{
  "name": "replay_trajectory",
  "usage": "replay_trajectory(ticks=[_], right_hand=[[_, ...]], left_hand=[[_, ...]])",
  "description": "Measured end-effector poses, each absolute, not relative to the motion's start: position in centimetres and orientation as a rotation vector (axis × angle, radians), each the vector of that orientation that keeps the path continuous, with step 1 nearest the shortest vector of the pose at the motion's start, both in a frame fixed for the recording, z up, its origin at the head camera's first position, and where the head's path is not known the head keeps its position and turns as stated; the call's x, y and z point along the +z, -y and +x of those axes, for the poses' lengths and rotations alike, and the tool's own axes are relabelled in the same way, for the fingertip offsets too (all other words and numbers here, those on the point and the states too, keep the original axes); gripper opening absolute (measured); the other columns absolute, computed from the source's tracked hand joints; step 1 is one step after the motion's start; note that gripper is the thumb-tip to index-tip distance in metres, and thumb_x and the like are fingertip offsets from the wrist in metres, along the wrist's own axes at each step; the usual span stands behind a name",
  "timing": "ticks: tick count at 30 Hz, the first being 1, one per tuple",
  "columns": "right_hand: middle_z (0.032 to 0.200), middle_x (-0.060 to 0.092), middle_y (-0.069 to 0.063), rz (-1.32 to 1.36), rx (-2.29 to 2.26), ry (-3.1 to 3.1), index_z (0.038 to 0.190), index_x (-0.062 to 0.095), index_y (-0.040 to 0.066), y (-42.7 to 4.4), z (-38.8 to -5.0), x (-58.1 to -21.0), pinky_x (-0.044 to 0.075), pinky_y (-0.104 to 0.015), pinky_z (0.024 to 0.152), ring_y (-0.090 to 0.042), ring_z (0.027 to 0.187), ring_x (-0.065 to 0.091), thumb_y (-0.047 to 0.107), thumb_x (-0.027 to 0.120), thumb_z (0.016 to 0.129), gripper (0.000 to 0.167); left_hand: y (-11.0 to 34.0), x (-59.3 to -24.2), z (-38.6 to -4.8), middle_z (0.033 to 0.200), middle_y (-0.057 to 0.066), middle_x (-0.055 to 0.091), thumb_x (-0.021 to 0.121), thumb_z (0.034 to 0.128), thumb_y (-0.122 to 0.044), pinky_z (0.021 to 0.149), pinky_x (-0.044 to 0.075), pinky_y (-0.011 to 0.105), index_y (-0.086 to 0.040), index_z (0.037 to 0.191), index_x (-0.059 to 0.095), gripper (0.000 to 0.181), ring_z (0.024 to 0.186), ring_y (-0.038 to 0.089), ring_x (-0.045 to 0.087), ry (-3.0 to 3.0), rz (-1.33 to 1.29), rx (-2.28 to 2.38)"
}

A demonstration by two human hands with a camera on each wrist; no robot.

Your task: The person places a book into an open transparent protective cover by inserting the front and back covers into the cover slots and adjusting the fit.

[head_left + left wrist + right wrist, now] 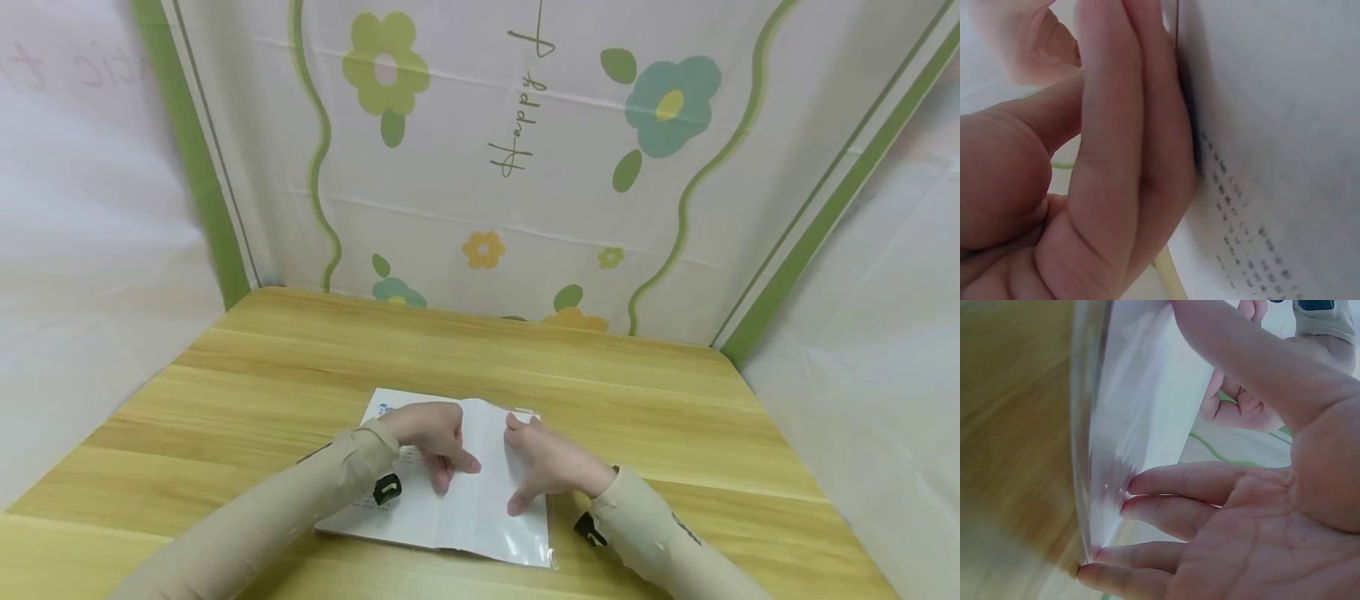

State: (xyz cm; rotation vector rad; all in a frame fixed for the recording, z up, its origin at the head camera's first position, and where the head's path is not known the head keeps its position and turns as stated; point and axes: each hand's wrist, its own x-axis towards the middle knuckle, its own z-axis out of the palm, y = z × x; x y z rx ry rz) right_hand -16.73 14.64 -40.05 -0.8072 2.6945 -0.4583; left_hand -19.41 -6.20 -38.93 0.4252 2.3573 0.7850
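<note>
An open book (401, 521) lies on the table with printed text on its left page, and a plain white sheet or flap (480, 525) covers its right side. Clear plastic (553, 557) sticks out past the right edge. My left hand (429, 429) rests near the middle fold, its fingers lying along the printed page (1260, 206) in the left wrist view. My right hand (553, 462) is on the right side with thumb and fingers spread. In the right wrist view, its fingertips (1132, 483) touch the clear plastic cover (1100, 444) along the edge.
The book is near the front of a wooden table (300, 358). A white curtain (450, 175) with printed flowers hangs behind the far edge, and pale fabric walls (97, 250) stand on both sides. Dark wrist-worn pieces (387, 489) sit at both sleeves.
</note>
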Motion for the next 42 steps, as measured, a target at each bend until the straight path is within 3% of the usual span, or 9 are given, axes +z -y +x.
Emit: replay_trajectory(ticks=[5,12,18,27,33,39,42], right_hand=[[0.150,0.025,-0.034,-0.798,-0.469,-2.676,0.138,0.041,-0.017,-14.6,-16.5,-40.1,0.020,-0.056,0.113,-0.058,0.134,0.022,0.028,0.095,0.059,0.106],[0.150,0.027,-0.034,-0.765,-0.514,-2.683,0.136,0.045,-0.015,-14.5,-16.4,-40.3,0.021,-0.061,0.110,-0.060,0.134,0.022,0.028,0.095,0.058,0.102],[0.149,0.028,-0.035,-0.795,-0.521,-2.683,0.133,0.048,-0.015,-14.4,-16.7,-40.5,0.021,-0.061,0.111,-0.062,0.132,0.022,0.027,0.096,0.058,0.099],[0.146,0.033,-0.036,-0.820,-0.554,-2.672,0.114,0.059,-0.007,-14.4,-17.1,-40.3,0.023,-0.060,0.110,-0.059,0.132,0.028,0.025,0.095,0.058,0.074],[0.145,0.035,-0.034,-0.671,-0.771,-2.702,0.128,0.056,-0.010,-14.4,-17.1,-40.6,0.033,-0.056,0.108,-0.047,0.132,0.037,0.025,0.091,0.068,0.078],[0.144,0.035,-0.035,-0.539,-1.039,-2.747,0.132,0.051,-0.011,-15.5,-17.8,-40.4,0.028,-0.063,0.107,-0.051,0.133,0.032,0.015,0.083,0.076,0.069],[0.144,0.036,-0.034,-0.441,-1.151,-2.724,0.135,0.048,-0.010,-16.3,-18.3,-40.2,0.036,-0.062,0.102,-0.051,0.129,0.037,0.011,0.079,0.081,0.066]], left_hand=[[6.7,-39.2,-19.1,0.059,0.011,0.067,0.079,0.0857,-0.026,0.069,0.055,0.024,0.003,0.069,0.065,0.036,0.054,0.021,0.069,-2.339,0.417,0.881],[6.3,-39.3,-18.7,0.058,0.012,0.066,0.077,0.0841,-0.044,0.069,0.054,0.024,0.002,0.079,0.059,0.049,0.049,0.021,0.067,-2.408,0.392,0.879],[5.8,-39.6,-18.4,0.059,0.011,0.065,0.083,0.0800,-0.036,0.064,0.053,0.025,-0.003,0.087,0.051,0.047,0.045,0.019,0.065,-2.482,0.355,0.832],[5.8,-39.5,-18.3,0.057,0.011,0.065,0.083,0.0801,-0.032,0.062,0.054,0.024,-0.003,0.084,0.052,0.043,0.045,0.019,0.065,-2.484,0.340,0.846],[5.8,-39.6,-18.3,0.055,0.010,0.064,0.083,0.0803,-0.034,0.062,0.054,0.024,-0.002,0.082,0.053,0.043,0.044,0.019,0.064,-2.490,0.359,0.844],[6.2,-39.8,-18.3,0.055,0.009,0.064,0.082,0.0805,-0.039,0.064,0.054,0.025,-0.001,0.077,0.056,0.046,0.046,0.019,0.065,-2.481,0.354,0.870],[6.5,-39.9,-18.3,0.054,0.008,0.064,0.081,0.0806,-0.041,0.062,0.054,0.025,0.001,0.071,0.060,0.048,0.046,0.019,0.065,-2.470,0.357,0.886]])
